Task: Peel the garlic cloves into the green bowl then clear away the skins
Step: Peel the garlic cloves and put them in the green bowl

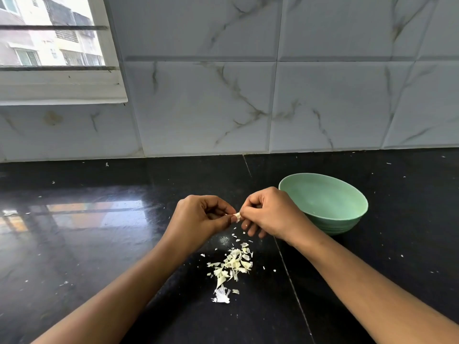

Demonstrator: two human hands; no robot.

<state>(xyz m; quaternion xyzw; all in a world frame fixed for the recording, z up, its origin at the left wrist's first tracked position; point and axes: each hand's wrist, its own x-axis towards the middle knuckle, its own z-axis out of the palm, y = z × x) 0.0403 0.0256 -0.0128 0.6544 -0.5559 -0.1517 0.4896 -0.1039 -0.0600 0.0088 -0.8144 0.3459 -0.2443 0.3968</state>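
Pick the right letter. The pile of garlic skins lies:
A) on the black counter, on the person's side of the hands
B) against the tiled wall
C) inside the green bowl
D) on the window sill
A: the skin pile lies on the black counter, apart from the green bowl to its right.

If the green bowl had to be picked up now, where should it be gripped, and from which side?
Grip the green bowl at its rim on the right, coming from above and the right: it stands upright with an open, flaring wall, and its left edge lies behind the right hand, which pinches a garlic clove with the left hand.
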